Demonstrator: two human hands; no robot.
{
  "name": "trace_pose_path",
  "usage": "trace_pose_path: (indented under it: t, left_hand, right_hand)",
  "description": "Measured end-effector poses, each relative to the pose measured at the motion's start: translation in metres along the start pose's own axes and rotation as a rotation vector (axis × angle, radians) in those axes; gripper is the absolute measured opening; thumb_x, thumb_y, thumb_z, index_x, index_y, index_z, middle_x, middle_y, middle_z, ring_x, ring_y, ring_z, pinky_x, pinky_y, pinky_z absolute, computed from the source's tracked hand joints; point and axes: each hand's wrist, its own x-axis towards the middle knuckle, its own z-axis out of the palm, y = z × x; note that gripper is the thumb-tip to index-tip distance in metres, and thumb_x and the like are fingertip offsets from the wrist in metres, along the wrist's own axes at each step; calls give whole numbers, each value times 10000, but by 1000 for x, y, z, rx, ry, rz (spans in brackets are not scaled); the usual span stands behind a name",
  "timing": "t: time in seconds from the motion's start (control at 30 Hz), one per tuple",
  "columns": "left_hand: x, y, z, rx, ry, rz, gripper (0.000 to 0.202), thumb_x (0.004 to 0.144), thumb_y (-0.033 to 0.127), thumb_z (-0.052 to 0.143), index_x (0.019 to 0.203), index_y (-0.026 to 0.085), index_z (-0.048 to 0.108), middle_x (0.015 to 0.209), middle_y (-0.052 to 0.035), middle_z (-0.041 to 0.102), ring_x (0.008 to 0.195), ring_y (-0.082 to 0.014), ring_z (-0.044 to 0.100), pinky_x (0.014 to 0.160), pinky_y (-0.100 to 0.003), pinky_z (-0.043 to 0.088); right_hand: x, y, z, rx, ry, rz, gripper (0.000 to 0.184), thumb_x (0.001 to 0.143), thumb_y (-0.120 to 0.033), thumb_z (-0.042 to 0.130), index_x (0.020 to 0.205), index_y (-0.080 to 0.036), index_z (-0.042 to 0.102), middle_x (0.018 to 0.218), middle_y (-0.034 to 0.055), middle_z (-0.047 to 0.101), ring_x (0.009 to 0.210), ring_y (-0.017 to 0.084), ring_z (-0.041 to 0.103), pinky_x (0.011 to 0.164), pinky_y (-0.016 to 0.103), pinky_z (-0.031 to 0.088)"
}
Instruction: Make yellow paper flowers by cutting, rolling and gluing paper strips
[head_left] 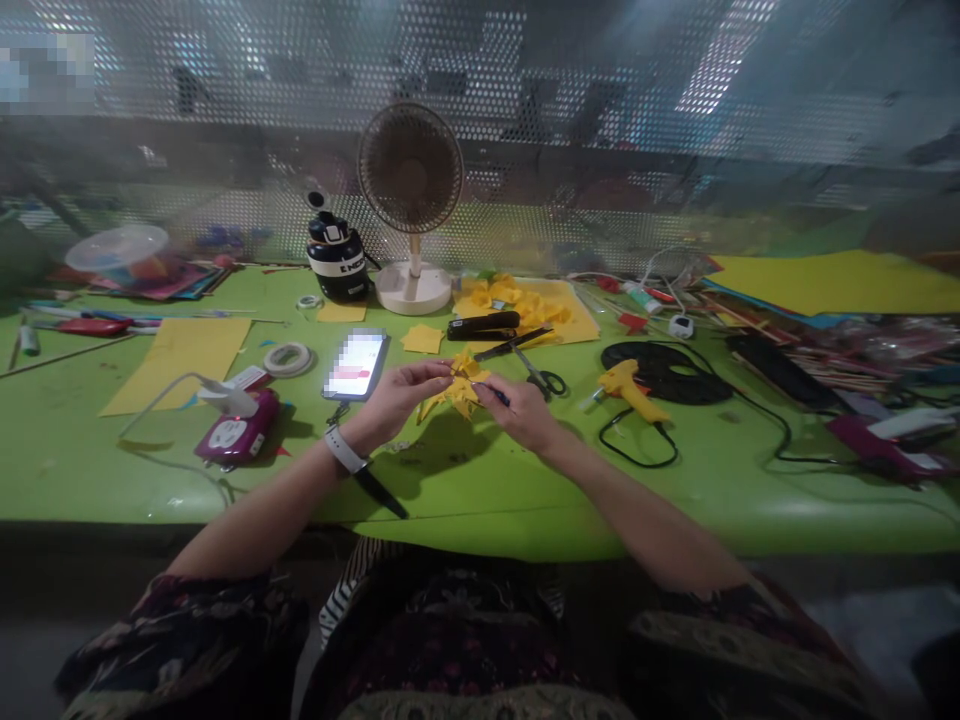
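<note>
My left hand [405, 395] pinches a small folded yellow paper piece [466, 364] between thumb and fingertips, over the middle of the green table. My right hand [521, 410] is closed around a slim tool with a dark blue end [501, 397], its tip pointing at that paper. The tool's exact kind does not show. Under my fingertips are pointed yellow paper shapes [454, 402], like petals, partly hidden by both hands. Just beyond my right hand lie black-handled scissors [551, 382], and a black stapler [484, 326] sits farther back.
A phone [356, 365] and a tape roll [288, 359] lie to the left, near a purple power socket [238, 430]. To the right is a yellow glue gun [634, 390] with its cord. A fan [414, 290] and a dark bottle [336, 262] stand behind.
</note>
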Motion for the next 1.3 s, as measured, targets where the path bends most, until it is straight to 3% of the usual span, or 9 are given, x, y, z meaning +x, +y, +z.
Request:
trace_pose_path:
  t: [0.43,0.7,1.3]
  left_hand:
    - [-5,4,4,-22,0,38,133,743,302,820,825,200,792,1148,-78,721,1100,-201,628,1083,-434,418]
    - [-6,4,6,0,-10,80,146,732,280,831,860,217,802,1161,-71,711,1067,-186,638,1047,-409,464]
    - [-8,5,10,42,18,142,131,723,327,837,772,213,796,1028,-75,740,1045,-198,639,1009,-410,478]
  right_hand:
    - [0,0,1,9,-13,-58,424,996,-485,411,873,-172,670,654,21,593,566,133,482,571,262,335]
    - [1,-3,-2,85,-40,-8,427,984,-510,417,798,-183,619,632,2,533,574,131,471,578,264,328]
    - [1,-6,0,143,-105,-41,398,976,-494,431,739,-200,556,645,-2,527,569,127,450,579,264,340]
